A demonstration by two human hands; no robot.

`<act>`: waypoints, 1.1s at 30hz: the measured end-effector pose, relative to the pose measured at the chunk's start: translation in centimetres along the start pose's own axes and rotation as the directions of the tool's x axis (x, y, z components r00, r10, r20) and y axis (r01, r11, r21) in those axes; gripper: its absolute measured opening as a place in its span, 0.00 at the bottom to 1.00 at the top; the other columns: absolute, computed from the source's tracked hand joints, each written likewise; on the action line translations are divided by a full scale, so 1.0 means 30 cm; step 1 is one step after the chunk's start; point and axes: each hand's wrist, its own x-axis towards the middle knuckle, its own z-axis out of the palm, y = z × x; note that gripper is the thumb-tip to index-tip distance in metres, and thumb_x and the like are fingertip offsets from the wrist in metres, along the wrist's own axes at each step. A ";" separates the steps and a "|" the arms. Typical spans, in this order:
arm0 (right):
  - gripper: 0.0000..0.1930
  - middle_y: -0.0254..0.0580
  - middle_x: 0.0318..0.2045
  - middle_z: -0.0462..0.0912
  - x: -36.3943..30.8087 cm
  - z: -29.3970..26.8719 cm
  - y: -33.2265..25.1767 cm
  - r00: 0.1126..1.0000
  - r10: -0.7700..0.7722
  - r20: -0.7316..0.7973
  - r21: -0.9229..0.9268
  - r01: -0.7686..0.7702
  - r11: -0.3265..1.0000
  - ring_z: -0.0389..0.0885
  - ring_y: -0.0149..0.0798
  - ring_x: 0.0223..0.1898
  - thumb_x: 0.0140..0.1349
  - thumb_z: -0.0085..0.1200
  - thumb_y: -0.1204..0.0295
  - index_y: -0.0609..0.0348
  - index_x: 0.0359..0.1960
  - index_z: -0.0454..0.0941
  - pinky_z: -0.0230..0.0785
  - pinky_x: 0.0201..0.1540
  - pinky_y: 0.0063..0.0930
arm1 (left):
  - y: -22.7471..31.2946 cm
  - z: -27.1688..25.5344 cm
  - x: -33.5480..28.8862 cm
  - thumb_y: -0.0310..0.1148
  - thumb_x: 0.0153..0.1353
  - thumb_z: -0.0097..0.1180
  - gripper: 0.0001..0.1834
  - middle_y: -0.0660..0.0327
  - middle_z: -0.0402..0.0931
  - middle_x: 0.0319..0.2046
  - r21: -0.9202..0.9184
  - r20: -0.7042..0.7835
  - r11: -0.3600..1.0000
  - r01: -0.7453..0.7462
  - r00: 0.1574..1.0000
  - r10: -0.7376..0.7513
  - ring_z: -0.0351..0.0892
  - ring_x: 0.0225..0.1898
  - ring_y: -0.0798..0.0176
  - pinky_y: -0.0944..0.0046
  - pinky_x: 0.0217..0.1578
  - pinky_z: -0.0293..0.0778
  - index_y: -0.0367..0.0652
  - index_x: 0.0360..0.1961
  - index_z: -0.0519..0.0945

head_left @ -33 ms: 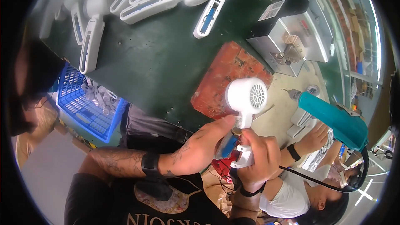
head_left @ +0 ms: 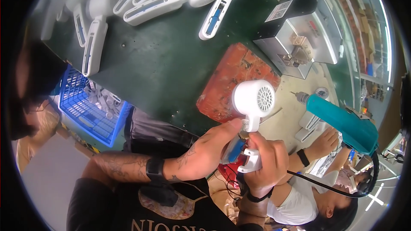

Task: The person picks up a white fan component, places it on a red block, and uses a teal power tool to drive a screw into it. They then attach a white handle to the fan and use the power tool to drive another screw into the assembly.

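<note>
Head view: dark green workbench point(head_left: 171, 64) fills the upper frame, carrying a row of white dryer shells point(head_left: 165, 2) and a grey metal machine point(head_left: 299, 38). We note a blue plastic crate point(head_left: 87, 107) below the bench edge at left, holding small white parts. A worn red pad point(head_left: 231, 81) lies on the bench near the hands.

We record a white hair dryer point(head_left: 253, 102) held just below the pad: round body, grilled end facing up toward the camera, handle running down into the hands, long axis near vertical.

Left hand point(head_left: 205, 154): fingers pinch the blue-and-white handle insert. Right hand point(head_left: 267, 162): fingers curled tight around the handle's lower end.

A teal power drill point(head_left: 342, 122) hangs at right, above another person's hand point(head_left: 327, 139).
</note>
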 end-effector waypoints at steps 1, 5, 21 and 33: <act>0.11 0.40 0.24 0.77 0.001 -0.003 0.000 1.000 0.001 -0.005 0.005 -0.001 1.000 0.77 0.41 0.24 0.53 0.67 0.80 0.58 0.39 0.86 0.67 0.26 0.32 | -0.014 -0.009 0.001 0.40 0.80 0.32 0.26 0.53 0.72 0.61 0.007 -0.002 1.000 -0.001 1.000 0.001 0.71 0.62 0.60 0.57 0.68 0.62 0.30 0.66 0.67; 0.12 0.40 0.24 0.76 0.005 0.004 -0.014 1.000 0.018 -0.013 -0.021 -0.018 1.000 0.77 0.41 0.24 0.52 0.66 0.81 0.58 0.39 0.86 0.67 0.26 0.33 | -0.029 -0.027 0.006 0.41 0.80 0.33 0.27 0.52 0.73 0.61 0.137 -0.009 0.990 -0.044 0.999 0.046 0.72 0.61 0.61 0.58 0.67 0.63 0.29 0.66 0.67; 0.09 0.43 0.28 0.78 -0.013 -0.007 -0.042 0.969 0.234 -0.085 0.062 -0.229 0.971 0.79 0.42 0.28 0.53 0.67 0.80 0.60 0.36 0.84 0.70 0.31 0.30 | 0.002 0.025 -0.025 0.37 0.80 0.36 0.22 0.57 0.77 0.47 0.325 -0.038 0.944 -0.064 0.996 0.081 0.71 0.49 0.68 0.67 0.56 0.68 0.30 0.60 0.72; 0.09 0.43 0.28 0.80 0.008 -0.012 -0.032 0.971 0.238 0.029 0.131 -0.240 0.962 0.81 0.41 0.28 0.52 0.67 0.83 0.62 0.35 0.84 0.71 0.31 0.28 | -0.028 -0.037 0.010 0.36 0.80 0.36 0.21 0.61 0.78 0.39 0.341 -0.009 0.929 -0.143 0.988 0.155 0.73 0.40 0.70 0.66 0.46 0.73 0.29 0.58 0.73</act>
